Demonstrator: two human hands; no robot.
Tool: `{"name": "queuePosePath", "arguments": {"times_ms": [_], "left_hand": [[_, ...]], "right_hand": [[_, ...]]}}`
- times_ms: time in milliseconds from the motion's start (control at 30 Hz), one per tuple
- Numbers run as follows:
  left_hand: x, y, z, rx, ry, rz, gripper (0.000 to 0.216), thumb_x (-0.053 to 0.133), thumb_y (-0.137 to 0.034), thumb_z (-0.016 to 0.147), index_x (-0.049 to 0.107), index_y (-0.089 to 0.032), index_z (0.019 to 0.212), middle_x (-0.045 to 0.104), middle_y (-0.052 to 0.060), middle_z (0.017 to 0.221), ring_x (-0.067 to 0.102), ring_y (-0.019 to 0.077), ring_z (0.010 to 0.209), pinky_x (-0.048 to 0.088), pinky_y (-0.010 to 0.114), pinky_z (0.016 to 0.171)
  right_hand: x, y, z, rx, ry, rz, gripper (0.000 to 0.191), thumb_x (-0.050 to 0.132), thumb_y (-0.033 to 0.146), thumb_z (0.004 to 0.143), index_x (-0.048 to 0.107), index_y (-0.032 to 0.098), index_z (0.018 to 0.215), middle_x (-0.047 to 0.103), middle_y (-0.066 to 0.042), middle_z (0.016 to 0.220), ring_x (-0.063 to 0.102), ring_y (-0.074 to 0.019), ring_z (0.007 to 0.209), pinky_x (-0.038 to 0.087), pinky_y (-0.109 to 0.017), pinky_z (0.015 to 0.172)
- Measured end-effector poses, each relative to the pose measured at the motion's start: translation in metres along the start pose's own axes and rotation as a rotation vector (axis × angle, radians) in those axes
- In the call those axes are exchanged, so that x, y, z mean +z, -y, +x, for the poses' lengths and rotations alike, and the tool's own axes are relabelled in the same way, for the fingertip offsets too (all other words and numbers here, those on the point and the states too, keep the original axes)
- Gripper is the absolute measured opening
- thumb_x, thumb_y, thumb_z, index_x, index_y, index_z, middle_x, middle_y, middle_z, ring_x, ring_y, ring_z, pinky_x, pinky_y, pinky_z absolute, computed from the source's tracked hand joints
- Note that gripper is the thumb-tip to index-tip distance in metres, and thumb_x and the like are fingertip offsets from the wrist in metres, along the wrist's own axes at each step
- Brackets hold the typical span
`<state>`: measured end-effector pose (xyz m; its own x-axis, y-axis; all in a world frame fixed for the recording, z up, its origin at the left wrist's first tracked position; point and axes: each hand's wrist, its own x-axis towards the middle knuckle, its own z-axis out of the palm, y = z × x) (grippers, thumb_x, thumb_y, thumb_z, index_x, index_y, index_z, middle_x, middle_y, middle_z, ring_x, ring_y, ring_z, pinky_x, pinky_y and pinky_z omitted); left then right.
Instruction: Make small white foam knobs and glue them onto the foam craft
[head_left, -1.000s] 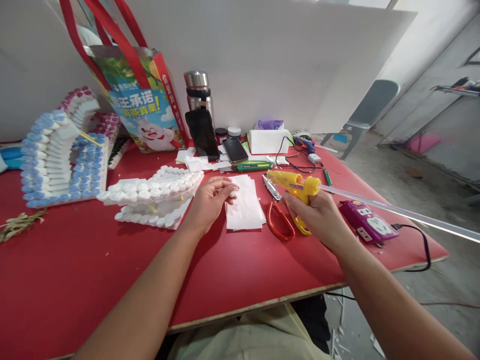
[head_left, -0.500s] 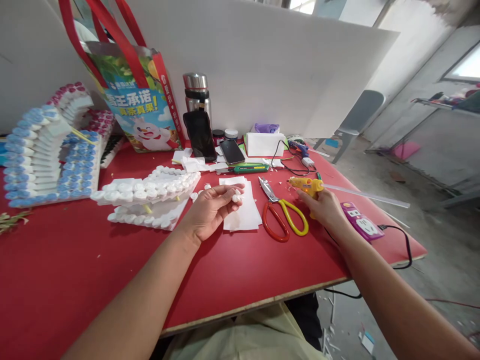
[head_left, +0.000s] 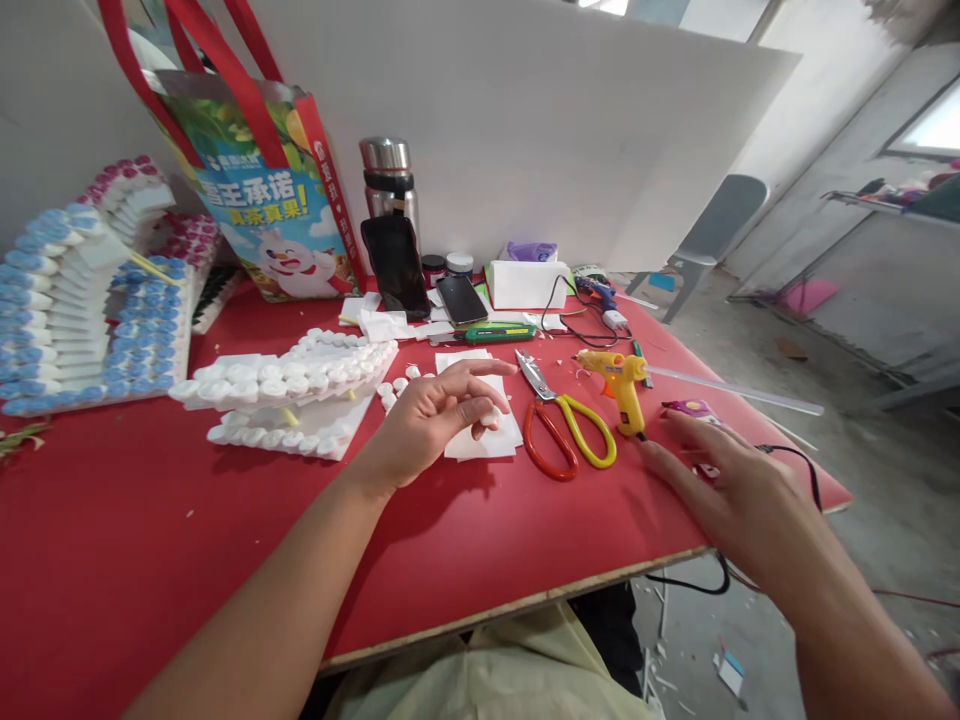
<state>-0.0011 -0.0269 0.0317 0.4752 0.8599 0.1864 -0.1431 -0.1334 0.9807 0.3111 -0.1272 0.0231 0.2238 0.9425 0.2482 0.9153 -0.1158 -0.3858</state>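
Worktop, red, raw-edged along the near side, above a pale garment on the person's lap.

Right hand: released, fingers spread over the right end of the worktop; thumb near the base of the glue gun's handle, contact cannot be told. Behind it, partly hidden, a purple socket block.

Left hand: thumb and fingers pinching one small white piece, index finger extended, above a stack of white paper.

Scissors, one handle red, one yellow, lying between paper and glue gun, blades pointing away.

Glue gun, yellow, resting on the worktop right of the scissors, nozzle to the left; clear glue stick protruding from its rear.

Loose white pieces, just beside the left wrist. To their left, a white model edged with rounded pieces in rows.

Far left, a blue-and-white model of similar build.

Beyond: green cutter; phone, flat; second phone, upright before a steel flask; two jars; white box; printed bag, red handles.

Rear: white panel; grey chair, off to the right.
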Motion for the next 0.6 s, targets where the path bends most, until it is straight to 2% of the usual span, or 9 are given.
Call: {"name": "queuePosePath", "arguments": {"times_ms": [67, 133, 233, 367, 500, 600], "left_hand": [[0.004, -0.003, -0.001, 0.043, 0.028, 0.128, 0.018, 0.069, -0.032, 0.091, 0.08, -0.021, 0.083, 0.063, 0.013, 0.137, 0.064, 0.0195, 0.089, 0.051, 0.029, 0.067], [0.007, -0.004, -0.001, 0.054, 0.058, 0.205, 0.018, 0.067, -0.031, 0.092, 0.08, -0.021, 0.085, 0.061, 0.012, 0.139, 0.064, 0.0169, 0.083, 0.052, 0.029, 0.067], [0.008, -0.002, -0.001, 0.051, 0.098, 0.275, 0.02, 0.063, -0.03, 0.094, 0.079, -0.021, 0.088, 0.058, 0.011, 0.143, 0.062, 0.0126, 0.075, 0.053, 0.028, 0.069], [0.004, 0.002, -0.001, 0.064, 0.083, 0.327, 0.021, 0.062, -0.03, 0.095, 0.08, -0.022, 0.088, 0.058, 0.01, 0.142, 0.062, 0.0142, 0.076, 0.053, 0.028, 0.07], [0.002, 0.001, -0.001, 0.094, 0.038, 0.353, 0.018, 0.064, -0.03, 0.093, 0.081, -0.024, 0.089, 0.064, 0.01, 0.13, 0.06, 0.0141, 0.071, 0.053, 0.029, 0.068], [0.002, 0.0, -0.001, 0.086, 0.014, 0.346, 0.018, 0.065, -0.031, 0.093, 0.081, -0.024, 0.087, 0.064, 0.01, 0.129, 0.059, 0.013, 0.068, 0.052, 0.029, 0.066]], "right_hand": [[-0.009, 0.02, -0.009, -0.025, -0.008, 0.159, 0.04, 0.063, 0.056, 0.09, 0.077, 0.025, 0.111, 0.078, -0.011, 0.108, 0.073, -0.0316, 0.09, 0.055, -0.043, 0.076], [-0.009, 0.046, -0.005, -0.027, 0.001, 0.371, 0.031, 0.067, 0.05, 0.09, 0.079, 0.025, 0.102, 0.078, -0.007, 0.095, 0.073, -0.0253, 0.082, 0.056, -0.037, 0.076], [0.008, 0.081, 0.022, -0.056, 0.118, 0.66, 0.034, 0.067, 0.049, 0.091, 0.077, 0.02, 0.107, 0.075, -0.005, 0.08, 0.068, -0.0187, 0.069, 0.053, -0.031, 0.064], [0.037, 0.11, 0.064, -0.146, 0.218, 0.783, 0.042, 0.076, 0.051, 0.083, 0.075, 0.018, 0.11, 0.075, -0.006, 0.092, 0.066, -0.018, 0.078, 0.051, -0.03, 0.068], [0.05, 0.125, 0.086, -0.148, 0.274, 0.75, 0.042, 0.079, 0.058, 0.077, 0.071, 0.017, 0.079, 0.067, -0.002, 0.071, 0.057, -0.0131, 0.062, 0.042, -0.027, 0.056], [0.055, 0.13, 0.091, -0.098, 0.376, 0.934, 0.044, 0.08, 0.057, 0.076, 0.066, 0.016, 0.071, 0.06, 0.001, 0.059, 0.049, -0.0093, 0.051, 0.037, -0.026, 0.05]]}}
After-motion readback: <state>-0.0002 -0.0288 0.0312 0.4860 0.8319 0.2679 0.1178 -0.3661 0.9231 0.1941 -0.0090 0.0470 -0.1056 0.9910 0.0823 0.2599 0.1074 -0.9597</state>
